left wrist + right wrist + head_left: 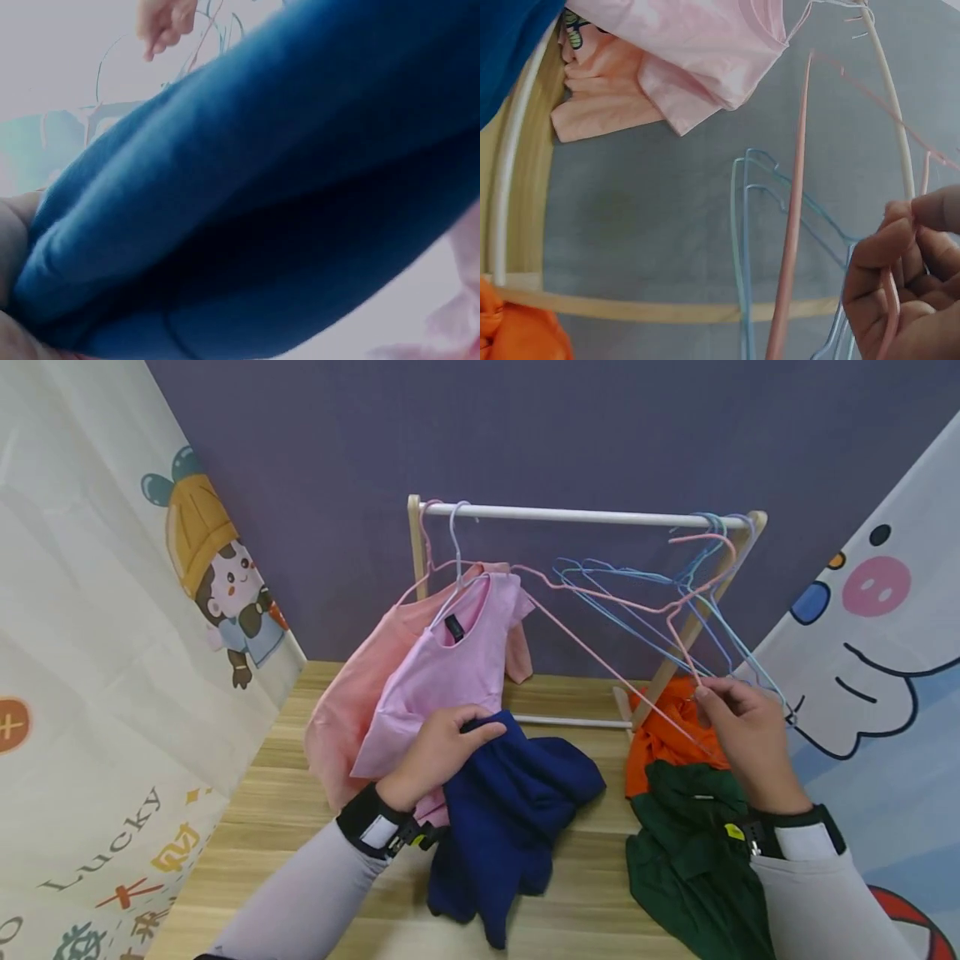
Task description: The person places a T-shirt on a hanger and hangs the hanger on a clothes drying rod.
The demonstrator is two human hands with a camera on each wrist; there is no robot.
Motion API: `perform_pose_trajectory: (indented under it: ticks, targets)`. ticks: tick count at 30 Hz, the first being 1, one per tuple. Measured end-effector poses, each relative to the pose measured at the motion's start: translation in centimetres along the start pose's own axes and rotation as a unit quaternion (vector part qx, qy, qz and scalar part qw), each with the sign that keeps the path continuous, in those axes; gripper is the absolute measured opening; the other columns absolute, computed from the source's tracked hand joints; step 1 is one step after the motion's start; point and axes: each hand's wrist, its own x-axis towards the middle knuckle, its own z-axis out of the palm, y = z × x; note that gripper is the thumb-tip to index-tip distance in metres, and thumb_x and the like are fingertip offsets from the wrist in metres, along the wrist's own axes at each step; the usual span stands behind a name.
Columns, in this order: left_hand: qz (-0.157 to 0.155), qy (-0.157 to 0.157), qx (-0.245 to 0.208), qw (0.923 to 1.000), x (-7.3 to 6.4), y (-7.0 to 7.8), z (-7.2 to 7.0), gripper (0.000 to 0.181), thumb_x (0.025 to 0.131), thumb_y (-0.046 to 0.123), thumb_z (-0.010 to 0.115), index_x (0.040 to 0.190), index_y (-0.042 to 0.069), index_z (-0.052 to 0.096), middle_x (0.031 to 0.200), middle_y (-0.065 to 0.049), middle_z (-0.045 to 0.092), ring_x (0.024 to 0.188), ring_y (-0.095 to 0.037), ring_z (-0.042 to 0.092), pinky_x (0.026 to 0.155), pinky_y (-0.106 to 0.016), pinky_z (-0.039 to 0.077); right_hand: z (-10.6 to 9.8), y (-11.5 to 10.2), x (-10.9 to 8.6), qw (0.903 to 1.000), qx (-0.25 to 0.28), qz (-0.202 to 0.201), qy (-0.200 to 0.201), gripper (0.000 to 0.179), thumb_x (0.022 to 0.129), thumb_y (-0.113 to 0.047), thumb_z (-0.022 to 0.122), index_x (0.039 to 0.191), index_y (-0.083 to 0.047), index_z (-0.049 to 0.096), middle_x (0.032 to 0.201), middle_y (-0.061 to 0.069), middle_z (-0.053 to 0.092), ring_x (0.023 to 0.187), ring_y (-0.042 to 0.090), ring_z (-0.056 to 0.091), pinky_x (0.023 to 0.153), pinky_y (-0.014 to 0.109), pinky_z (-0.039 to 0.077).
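Note:
My left hand pinches the upper edge of a navy blue garment, which hangs down in folds over the table. In the left wrist view the blue cloth fills most of the picture. With thumb and fingers my right hand grips a pink hanger near one end; its hook points up and its other end reaches left toward the hung shirts. The right wrist view shows the right hand curled round the pink wire, with the hanger's long bar beside it.
A small rack with a white rail carries a lilac shirt and a peach shirt at its left. Several blue and purple hangers hang at its right. An orange garment and a dark green one lie on the table's right.

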Motion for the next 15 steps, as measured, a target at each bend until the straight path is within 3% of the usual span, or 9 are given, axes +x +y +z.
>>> perform_pose_trajectory:
  ticks: [6, 10, 15]
  targets:
    - [0.05, -0.007, 0.053, 0.9973, -1.2, -1.6, -0.6, 0.016, 0.086, 0.027, 0.066, 0.1, 0.022, 0.071, 0.096, 0.007, 0.07, 0.088, 0.002, 0.057, 0.084, -0.032, 0.051, -0.4, 2.9, -2.7, 0.9991, -0.02, 0.003, -0.036, 0.025, 0.092, -0.026, 0.058, 0.107, -0.008, 0.064, 0.074, 0.002, 0.057, 0.066, 0.02, 0.049, 0.05, 0.023, 0.044]
    - [0.037, -0.003, 0.059, 0.9976, -2.2, -3.2, -0.3, 0.016, 0.085, 0.02, 0.067, 0.1, 0.024, 0.071, 0.094, 0.009, 0.069, 0.087, 0.002, 0.056, 0.083, -0.032, 0.051, -0.6, 5.6, -4.2, 0.9982, -0.001, 0.006, -0.06, 0.019, 0.09, -0.02, 0.06, 0.1, -0.005, 0.065, 0.064, 0.001, 0.052, 0.06, 0.023, 0.047, 0.046, 0.031, 0.04]
    - [0.011, 0.007, 0.035, 0.9993, -3.1, -4.6, -0.1, 0.017, 0.085, 0.019, 0.067, 0.1, 0.026, 0.07, 0.096, 0.01, 0.069, 0.09, 0.0, 0.057, 0.085, -0.033, 0.05, -1.2, 8.3, -5.6, 0.997, 0.017, 0.008, -0.075, 0.014, 0.089, -0.012, 0.061, 0.095, 0.0, 0.064, 0.06, -0.003, 0.048, 0.056, 0.02, 0.045, 0.046, 0.031, 0.039]
